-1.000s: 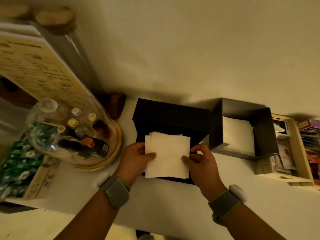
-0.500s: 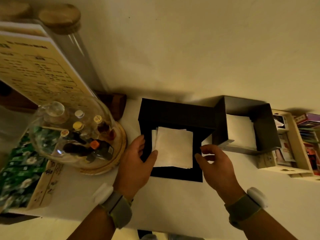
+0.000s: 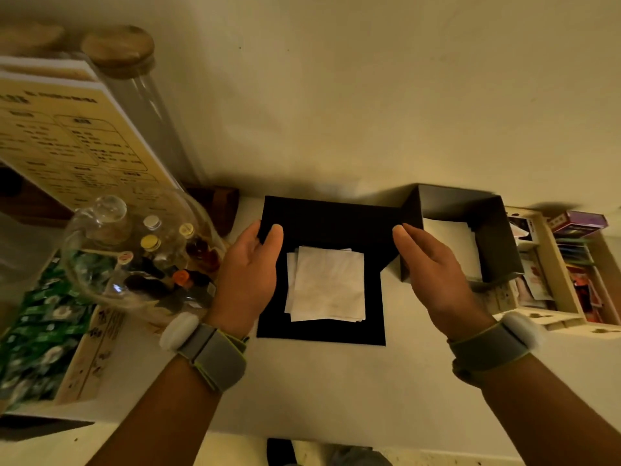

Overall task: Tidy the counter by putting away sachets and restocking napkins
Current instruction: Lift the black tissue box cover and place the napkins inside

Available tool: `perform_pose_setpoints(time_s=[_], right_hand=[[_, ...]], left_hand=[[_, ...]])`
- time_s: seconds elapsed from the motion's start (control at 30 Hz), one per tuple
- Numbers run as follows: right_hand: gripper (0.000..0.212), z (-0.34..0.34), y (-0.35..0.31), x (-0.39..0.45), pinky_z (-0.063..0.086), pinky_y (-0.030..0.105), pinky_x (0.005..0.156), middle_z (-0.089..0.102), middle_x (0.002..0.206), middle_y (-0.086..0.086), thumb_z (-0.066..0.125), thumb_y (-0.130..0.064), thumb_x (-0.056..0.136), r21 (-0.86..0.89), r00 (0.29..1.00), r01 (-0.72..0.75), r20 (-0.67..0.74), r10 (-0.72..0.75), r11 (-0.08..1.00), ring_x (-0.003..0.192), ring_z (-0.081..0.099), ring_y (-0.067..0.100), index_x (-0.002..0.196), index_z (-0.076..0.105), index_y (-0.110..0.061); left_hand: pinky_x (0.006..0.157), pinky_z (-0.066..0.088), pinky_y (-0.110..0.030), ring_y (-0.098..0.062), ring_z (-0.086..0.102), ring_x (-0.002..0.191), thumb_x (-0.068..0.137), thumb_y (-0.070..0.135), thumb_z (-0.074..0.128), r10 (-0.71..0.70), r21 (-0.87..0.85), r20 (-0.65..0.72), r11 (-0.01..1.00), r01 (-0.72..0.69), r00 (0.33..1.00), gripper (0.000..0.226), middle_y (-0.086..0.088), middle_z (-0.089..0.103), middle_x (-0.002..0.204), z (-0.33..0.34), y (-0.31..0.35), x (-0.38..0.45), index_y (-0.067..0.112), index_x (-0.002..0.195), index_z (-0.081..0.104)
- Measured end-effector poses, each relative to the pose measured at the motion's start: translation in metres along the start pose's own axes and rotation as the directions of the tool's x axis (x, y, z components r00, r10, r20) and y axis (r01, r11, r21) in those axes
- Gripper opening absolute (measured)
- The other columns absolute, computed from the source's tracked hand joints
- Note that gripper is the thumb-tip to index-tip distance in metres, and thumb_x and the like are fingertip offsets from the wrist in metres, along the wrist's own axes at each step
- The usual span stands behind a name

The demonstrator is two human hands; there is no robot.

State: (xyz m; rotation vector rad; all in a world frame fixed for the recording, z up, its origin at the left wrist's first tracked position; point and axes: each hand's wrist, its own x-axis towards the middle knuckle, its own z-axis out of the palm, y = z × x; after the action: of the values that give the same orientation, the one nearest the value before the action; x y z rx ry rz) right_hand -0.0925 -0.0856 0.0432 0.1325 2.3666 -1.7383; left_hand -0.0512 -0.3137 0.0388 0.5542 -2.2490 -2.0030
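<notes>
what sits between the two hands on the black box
In the head view, a stack of white napkins lies in the black box, between the left hand and right hand.

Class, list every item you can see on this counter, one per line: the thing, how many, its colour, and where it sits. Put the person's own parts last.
black napkin box: one, black, centre of counter, open
napkins: small stack, white, lying inside the black napkin box
grey box: one, dark grey, right of the black box, with white paper inside
wooden organiser: one, pale wood, far right, holding mixed coloured sachets
glass dome: one, clear, left, covering several small bottles
green sachets: many, green, in a wooden tray at far left
menu card: one, cream, upper left
glass jar: one, clear with a wooden lid, upper left
left hand: on the black box's left wall
right hand: on its right wall
wristbands: two, grey, one on each wrist
</notes>
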Motion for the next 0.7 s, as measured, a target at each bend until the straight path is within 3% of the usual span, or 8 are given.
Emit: perform_pose_setpoints(time_s=[0.03, 0.13, 0.27, 0.37, 0.47, 0.53, 0.6, 0.7], right_hand=[[0.08, -0.002, 0.001, -0.007, 0.042, 0.024, 0.09, 0.06, 0.12, -0.014, 0.048, -0.072, 0.067, -0.011, 1.0, 0.01, 0.001, -0.01, 1.0, 0.108, 0.056, 0.006, 0.133, 0.049, -0.026], [0.058, -0.009, 0.012, -0.034, 0.045, 0.017, 0.078, 0.068, 0.099, -0.02, 0.051, -0.068, 0.072, -0.007, 1.0, 0.026, -0.012, -0.026, 1.0, 0.095, 0.063, 0.0, 0.116, 0.057, -0.031], [0.033, -0.001, 0.038, -0.075, 0.048, 0.007, 0.065, 0.064, 0.102, -0.036, 0.059, -0.057, 0.073, 0.07, 0.999, -0.006, 0.041, 0.003, 0.998, 0.098, 0.059, -0.011, 0.106, 0.052, -0.056], [0.046, 0.013, 0.058, -0.096, 0.045, 0.003, 0.073, 0.059, 0.113, -0.036, 0.062, -0.05, 0.077, 0.05, 0.999, -0.015, 0.042, 0.013, 0.999, 0.107, 0.054, -0.012, 0.119, 0.045, -0.057], [0.061, 0.022, 0.078, -0.108, 0.042, 0.015, 0.092, 0.049, 0.126, -0.035, 0.062, -0.048, 0.077, 0.017, 1.0, -0.008, 0.005, 0.008, 1.0, 0.115, 0.049, -0.012, 0.131, 0.034, -0.054], [0.066, 0.025, 0.087, -0.113, 0.038, 0.02, 0.097, 0.042, 0.132, -0.034, 0.062, -0.049, 0.077, -0.004, 1.0, -0.016, -0.002, 0.016, 1.0, 0.12, 0.046, -0.007, 0.135, 0.03, -0.052], [0.068, 0.027, 0.093, -0.116, 0.037, 0.02, 0.098, 0.04, 0.133, -0.033, 0.061, -0.05, 0.075, -0.015, 1.0, -0.024, 0.002, 0.024, 1.0, 0.122, 0.043, -0.003, 0.134, 0.027, -0.052], [0.07, 0.028, 0.097, -0.118, 0.037, 0.012, 0.093, 0.037, 0.131, -0.035, 0.062, -0.049, 0.073, -0.007, 1.0, -0.021, 0.013, 0.021, 1.0, 0.122, 0.041, -0.004, 0.132, 0.026, -0.053]], left_hand=[[0.072, 0.036, -0.003, 0.036, 0.046, 0.077, 0.092, 0.046, 0.049, 0.009, 0.004, -0.01, 1.0, -0.009, 1.0, 0.023, 0.055, 0.053, 0.079, -0.002, -0.003, -0.006, 0.063, 0.107, 0.054], [0.061, 0.044, -0.001, 0.027, 0.053, 0.086, 0.095, 0.034, 0.049, 0.035, 0.024, -0.017, 0.999, -0.035, 0.999, 0.038, 0.048, 0.059, 0.089, -0.011, -0.011, -0.03, 0.071, 0.088, 0.056], [0.064, 0.042, 0.002, 0.026, 0.052, 0.093, 0.093, 0.034, 0.051, -0.04, 0.023, 0.009, 0.999, 0.04, 0.999, 0.034, 0.049, 0.059, 0.096, -0.022, -0.039, -0.058, 0.067, 0.099, 0.055], [0.073, 0.041, -0.002, 0.022, 0.054, 0.098, 0.093, 0.032, 0.053, -0.081, 0.069, -0.01, 0.994, 0.082, 0.997, 0.032, 0.043, 0.061, 0.101, -0.025, -0.062, -0.072, 0.046, 0.121, 0.056], [0.089, 0.045, -0.019, 0.005, 0.058, 0.107, 0.093, 0.026, 0.055, -0.078, 0.101, -0.012, 0.992, 0.079, 0.997, 0.036, 0.02, 0.065, 0.116, -0.022, -0.078, -0.079, 0.036, 0.127, 0.057], [0.095, 0.045, -0.027, 0.002, 0.057, 0.109, 0.093, 0.022, 0.055, -0.068, 0.117, -0.025, 0.991, 0.071, 0.997, 0.037, 0.014, 0.064, 0.119, -0.022, -0.086, -0.082, 0.031, 0.129, 0.057], [0.096, 0.044, -0.028, -0.001, 0.057, 0.11, 0.093, 0.02, 0.055, -0.066, 0.122, -0.036, 0.99, 0.07, 0.997, 0.037, 0.012, 0.063, 0.12, -0.021, -0.091, -0.083, 0.03, 0.129, 0.056], [0.089, 0.042, -0.019, 0.0, 0.056, 0.11, 0.094, 0.018, 0.054, -0.043, 0.134, -0.038, 0.99, 0.047, 0.998, 0.038, 0.014, 0.062, 0.118, -0.021, -0.096, -0.085, 0.032, 0.129, 0.054]])
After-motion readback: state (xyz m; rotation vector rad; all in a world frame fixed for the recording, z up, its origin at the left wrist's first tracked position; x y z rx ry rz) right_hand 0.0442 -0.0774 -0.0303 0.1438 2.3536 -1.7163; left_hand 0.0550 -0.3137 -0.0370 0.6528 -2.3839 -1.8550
